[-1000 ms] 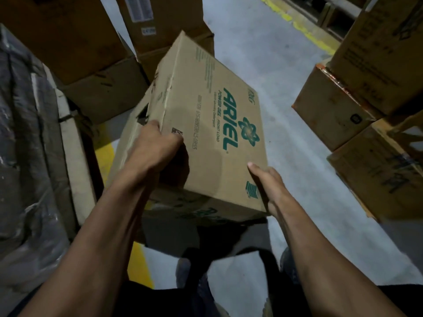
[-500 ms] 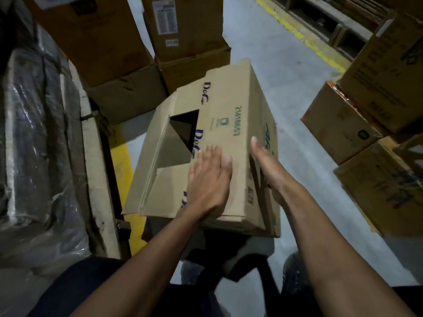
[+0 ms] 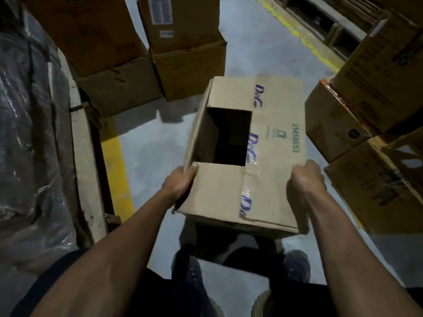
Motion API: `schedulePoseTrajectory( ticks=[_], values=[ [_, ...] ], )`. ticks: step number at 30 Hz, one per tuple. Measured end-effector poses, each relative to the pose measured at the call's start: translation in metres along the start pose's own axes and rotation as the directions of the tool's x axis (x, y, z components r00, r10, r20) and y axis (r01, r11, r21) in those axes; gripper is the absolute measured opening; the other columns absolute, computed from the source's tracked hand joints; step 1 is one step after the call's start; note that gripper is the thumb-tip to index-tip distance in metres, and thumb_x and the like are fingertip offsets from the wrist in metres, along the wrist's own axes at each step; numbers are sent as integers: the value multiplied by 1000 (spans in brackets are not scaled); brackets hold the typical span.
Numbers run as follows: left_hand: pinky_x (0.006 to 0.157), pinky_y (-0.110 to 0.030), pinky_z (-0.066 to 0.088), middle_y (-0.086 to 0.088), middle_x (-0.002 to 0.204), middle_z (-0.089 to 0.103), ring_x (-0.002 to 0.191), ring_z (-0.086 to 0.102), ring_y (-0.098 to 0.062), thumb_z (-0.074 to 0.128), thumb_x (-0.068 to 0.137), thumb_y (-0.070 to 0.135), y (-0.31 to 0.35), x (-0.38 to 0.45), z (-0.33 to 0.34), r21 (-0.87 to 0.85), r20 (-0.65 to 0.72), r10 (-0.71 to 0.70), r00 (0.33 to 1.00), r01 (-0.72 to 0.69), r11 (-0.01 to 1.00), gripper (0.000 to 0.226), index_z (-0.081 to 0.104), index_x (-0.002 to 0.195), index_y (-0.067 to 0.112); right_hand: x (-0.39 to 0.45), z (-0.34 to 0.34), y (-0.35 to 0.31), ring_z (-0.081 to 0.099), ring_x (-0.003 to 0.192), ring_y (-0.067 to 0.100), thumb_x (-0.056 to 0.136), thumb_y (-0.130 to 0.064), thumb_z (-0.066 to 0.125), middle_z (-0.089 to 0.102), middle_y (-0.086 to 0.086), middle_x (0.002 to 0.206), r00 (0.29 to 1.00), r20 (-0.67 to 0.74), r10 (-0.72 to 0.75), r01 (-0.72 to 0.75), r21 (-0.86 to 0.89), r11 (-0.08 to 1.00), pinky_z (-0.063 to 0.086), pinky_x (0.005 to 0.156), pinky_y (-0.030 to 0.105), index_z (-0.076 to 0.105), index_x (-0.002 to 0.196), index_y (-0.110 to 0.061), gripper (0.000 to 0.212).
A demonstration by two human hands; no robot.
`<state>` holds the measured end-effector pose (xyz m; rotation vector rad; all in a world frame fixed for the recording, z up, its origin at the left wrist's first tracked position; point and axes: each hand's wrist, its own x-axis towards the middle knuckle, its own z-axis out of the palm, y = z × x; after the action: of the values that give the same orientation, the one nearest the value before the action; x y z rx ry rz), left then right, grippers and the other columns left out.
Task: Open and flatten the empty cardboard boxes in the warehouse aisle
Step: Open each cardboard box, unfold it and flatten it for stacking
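Grey concrete floor (image 3: 251, 49) with yellow lines (image 3: 116, 170); stacked boxes (image 3: 183, 65) upper centre, more boxes (image 3: 338, 124) right, wrapped pallet (image 3: 29, 133) left.

Dim grey concrete floor (image 3: 249, 51) with yellow lines (image 3: 116, 165), a wooden pallet (image 3: 320, 21) beyond.

The held tan corrugated cardboard box (image 3: 270, 179) carries blue lettering, a green number and a small green emblem, with glossy clear tape over its seam. The smooth concrete floor (image 3: 151, 145) is pale grey-blue, crossed by a painted yellow floor stripe (image 3: 116, 165). Darker brown stacked cartons (image 3: 190, 67) bear white printed labels.
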<state>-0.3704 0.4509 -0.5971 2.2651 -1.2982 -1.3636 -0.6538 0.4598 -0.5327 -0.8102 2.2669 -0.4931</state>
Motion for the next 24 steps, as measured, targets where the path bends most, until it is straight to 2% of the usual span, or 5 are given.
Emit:
schedulePoseTrajectory(
  ticks=[5,10,15,20,24],
  values=[
    [98,-51,49,-12,113,68,104,62,-36,38,98,62,16,-7,26,-81,-13,125,992,-126,989,54,66,110,17,6,2,21,53,116,37,102,-47,40,57,15,130,995,-71,63,-61,39,997,38,90,39,45,138,-15,48],
    [95,-49,49,-17,117,66,107,60,-39,38,102,51,2,-5,16,-28,-120,74,990,-78,997,54,65,114,6,-1,9,9,54,110,34,97,-59,45,59,9,122,997,-55,-58,58,-15,998,38,90,40,47,132,-22,51],
    [88,-46,50,-21,111,64,99,59,-42,41,87,62,-20,-11,-25,45,-355,-113,928,138,989,63,61,107,6,-11,37,-13,54,117,37,95,-59,47,60,9,128,984,85,-160,166,-76,983,40,98,44,48,130,-22,51],
    [93,-44,43,-25,129,57,118,53,-44,39,100,55,-18,-5,-41,241,-366,-66,928,163,957,60,55,124,2,-28,73,-12,48,125,36,100,-56,39,46,8,142,966,115,-231,248,-172,953,36,103,49,34,144,-20,57],
    [90,-46,44,-25,126,59,117,54,-46,46,101,45,-24,20,-54,282,-358,64,931,42,958,47,49,126,5,-41,87,-32,27,142,31,99,-52,40,27,10,155,869,72,-490,486,-312,816,23,116,50,21,153,-18,67]
  ],
)
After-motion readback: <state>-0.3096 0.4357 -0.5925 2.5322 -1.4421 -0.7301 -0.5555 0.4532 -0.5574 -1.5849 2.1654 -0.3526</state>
